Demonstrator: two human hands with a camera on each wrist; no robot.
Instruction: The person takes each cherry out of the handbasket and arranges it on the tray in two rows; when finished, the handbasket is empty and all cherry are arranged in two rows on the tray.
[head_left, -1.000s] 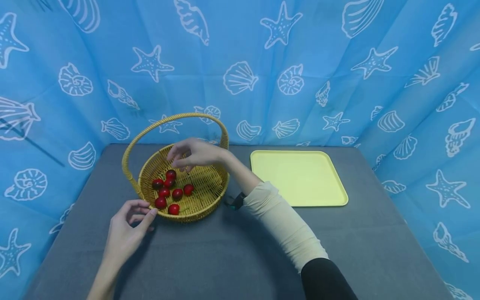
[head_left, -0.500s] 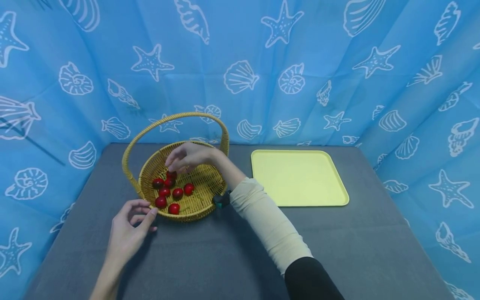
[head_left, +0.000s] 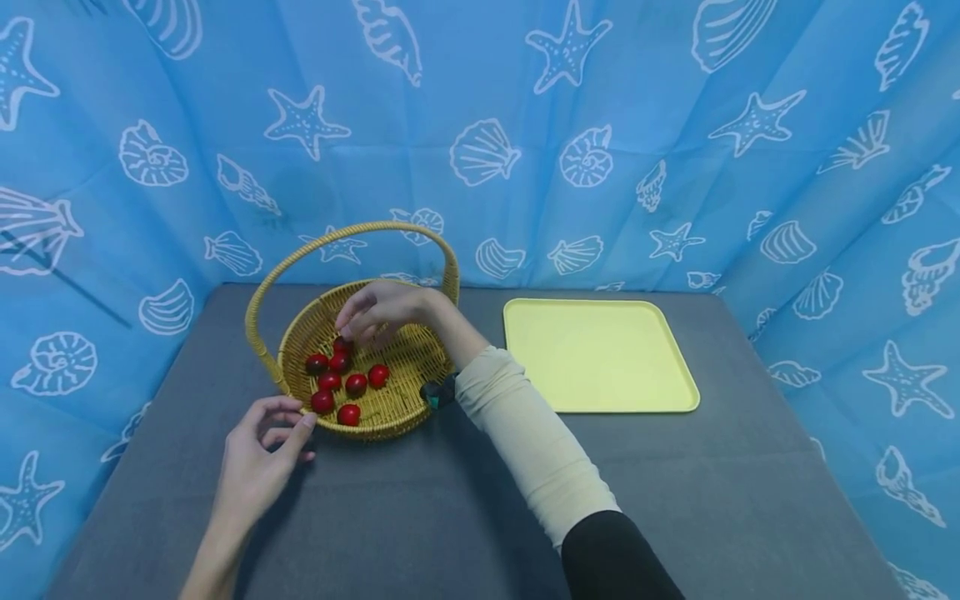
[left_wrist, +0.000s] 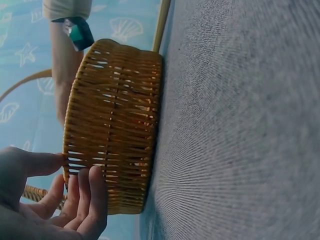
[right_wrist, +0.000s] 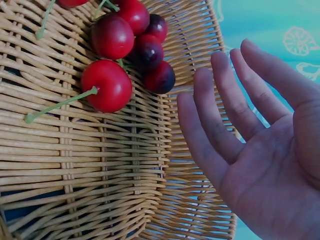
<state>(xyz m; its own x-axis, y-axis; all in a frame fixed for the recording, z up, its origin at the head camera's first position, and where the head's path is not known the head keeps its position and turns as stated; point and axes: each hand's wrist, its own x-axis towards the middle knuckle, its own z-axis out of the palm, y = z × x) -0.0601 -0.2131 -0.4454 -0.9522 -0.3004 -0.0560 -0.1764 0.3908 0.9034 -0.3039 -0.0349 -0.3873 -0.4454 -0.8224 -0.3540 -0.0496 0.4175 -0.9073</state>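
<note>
A yellow wicker basket [head_left: 405, 417] with a tall arched handle stands on the left of the table. Several dark-red cherries [head_left: 356, 385] lie inside, mostly toward its left and front; green stems show on some cherries [right_wrist: 106, 86] in the right wrist view. My left hand [head_left: 258, 454] pinches the basket's front-left rim, thumb at the edge and fingers against the woven wall [left_wrist: 110, 125]. Over the back of the basket hangs my right hand [head_left: 386, 308], fingertips just above the rearmost cherry. In the right wrist view my right hand [right_wrist: 265, 145] holds nothing, its fingers spread and lightly bent.
A flat pale-yellow tray [head_left: 600, 354] lies right of the basket on the grey tablecloth [head_left: 712, 492]. A blue curtain [head_left: 510, 92] with white shells and starfish hangs behind and at both sides. The basket handle [head_left: 356, 229] arches up beside my right hand.
My right hand has dipped slightly toward the rearmost cherry, and its forearm has swung left. My left hand keeps its place at the rim; the cherries lie as before.
</note>
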